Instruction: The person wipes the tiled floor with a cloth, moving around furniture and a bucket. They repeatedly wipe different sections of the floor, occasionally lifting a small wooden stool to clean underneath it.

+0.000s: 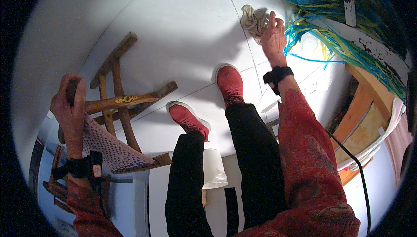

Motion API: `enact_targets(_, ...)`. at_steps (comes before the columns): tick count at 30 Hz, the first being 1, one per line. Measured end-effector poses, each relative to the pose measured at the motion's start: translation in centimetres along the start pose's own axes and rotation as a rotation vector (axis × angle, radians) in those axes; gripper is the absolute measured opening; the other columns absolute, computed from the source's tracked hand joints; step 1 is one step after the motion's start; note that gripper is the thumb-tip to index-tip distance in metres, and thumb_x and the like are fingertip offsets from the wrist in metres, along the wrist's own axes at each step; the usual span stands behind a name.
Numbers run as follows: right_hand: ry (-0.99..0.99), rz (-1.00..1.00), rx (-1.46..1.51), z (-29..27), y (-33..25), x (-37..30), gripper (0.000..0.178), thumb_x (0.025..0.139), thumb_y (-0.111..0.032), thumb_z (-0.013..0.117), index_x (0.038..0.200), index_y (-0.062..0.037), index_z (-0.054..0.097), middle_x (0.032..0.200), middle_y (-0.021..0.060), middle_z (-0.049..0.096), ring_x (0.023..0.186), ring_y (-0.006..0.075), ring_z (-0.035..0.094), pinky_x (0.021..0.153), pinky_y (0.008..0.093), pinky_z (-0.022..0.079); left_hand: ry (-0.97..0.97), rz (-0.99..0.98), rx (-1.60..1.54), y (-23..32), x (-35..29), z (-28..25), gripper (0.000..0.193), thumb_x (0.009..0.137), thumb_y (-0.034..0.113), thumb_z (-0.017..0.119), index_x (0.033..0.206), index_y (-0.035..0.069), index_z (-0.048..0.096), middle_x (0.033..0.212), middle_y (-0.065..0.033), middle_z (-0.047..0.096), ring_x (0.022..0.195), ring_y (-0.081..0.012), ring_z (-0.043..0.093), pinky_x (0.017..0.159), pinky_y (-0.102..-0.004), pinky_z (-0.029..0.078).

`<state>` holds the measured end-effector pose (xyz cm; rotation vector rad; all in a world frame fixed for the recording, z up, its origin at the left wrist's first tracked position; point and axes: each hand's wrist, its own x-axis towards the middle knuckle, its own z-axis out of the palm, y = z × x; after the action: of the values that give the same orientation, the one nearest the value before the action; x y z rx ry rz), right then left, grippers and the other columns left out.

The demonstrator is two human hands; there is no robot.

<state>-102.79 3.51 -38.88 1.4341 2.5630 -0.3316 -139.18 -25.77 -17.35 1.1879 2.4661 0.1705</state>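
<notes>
At the left, my left hand (69,104) is closed round a wooden bar of a folding stool (126,102). The stool is tilted, with crossed legs, a small yellow ornament on one rail and a pink-and-dark woven seat (110,145) hanging below. My right hand (273,39) reaches out at the upper right, its index finger stretched and the others bent. A crumpled beige cloth (253,19) bunches against its thumb side and appears held there; the thumb is hidden.
Blue, green and yellow plastic strands (330,2) hang over a peeling white frame (382,50) at the right. A wooden piece of furniture (360,106) stands below them, near a black cable (358,163). A white bin-like container (214,169) is behind my legs; another wooden stool (56,189) stands lower left.
</notes>
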Motion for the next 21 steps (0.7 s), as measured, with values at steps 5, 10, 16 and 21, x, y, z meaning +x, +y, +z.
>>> enact_targets(5,-0.186,0.033,-0.053,0.8,1.7,1.8,0.065,0.075,-0.003,0.057,0.136,-0.0065,0.035,0.12,0.0157,0.046,0.104,0.0349,0.053,0.081,0.0419,0.05,0.031,0.034,-0.004,-0.2,0.0,0.1,0.017,0.089,0.027,0.056,0.092,0.01,0.059,0.077,-0.0093,0.063,0.069,-0.0208,0.063,0.064,-0.0318,0.047)
enact_targets(10,-0.028,-0.059,-0.02,1.6,2.6,1.9,0.056,0.077,-0.007,0.058,0.131,-0.0081,0.039,0.113,0.0128,0.048,0.096,0.0344,0.057,0.072,0.045,0.053,0.006,0.004,0.014,-0.4,0.0,0.1,0.018,0.089,0.029,0.055,0.092,0.011,0.059,0.076,-0.0097,0.063,0.068,-0.0213,0.063,0.065,-0.0325,0.047)
enact_targets(16,0.004,-0.097,-0.028,1.1,2.8,2.2,0.054,0.076,-0.009,0.06,0.127,-0.0081,0.042,0.115,0.0132,0.048,0.096,0.0353,0.057,0.074,0.0437,0.054,-0.008,0.0,0.026,-0.6,-0.1,0.1,0.019,0.089,0.03,0.056,0.093,0.012,0.059,0.074,-0.0099,0.062,0.067,-0.0226,0.062,0.064,-0.0323,0.047)
enact_targets(21,-0.218,0.0,-0.032,0.5,2.6,2.6,0.059,0.076,-0.011,0.059,0.132,-0.011,0.041,0.122,0.0139,0.048,0.1,0.0392,0.055,0.082,0.0452,0.05,0.029,0.021,-0.007,-0.9,0.0,0.3,0.019,0.089,0.03,0.056,0.093,0.011,0.059,0.073,-0.0097,0.061,0.066,-0.0231,0.062,0.063,-0.0324,0.046)
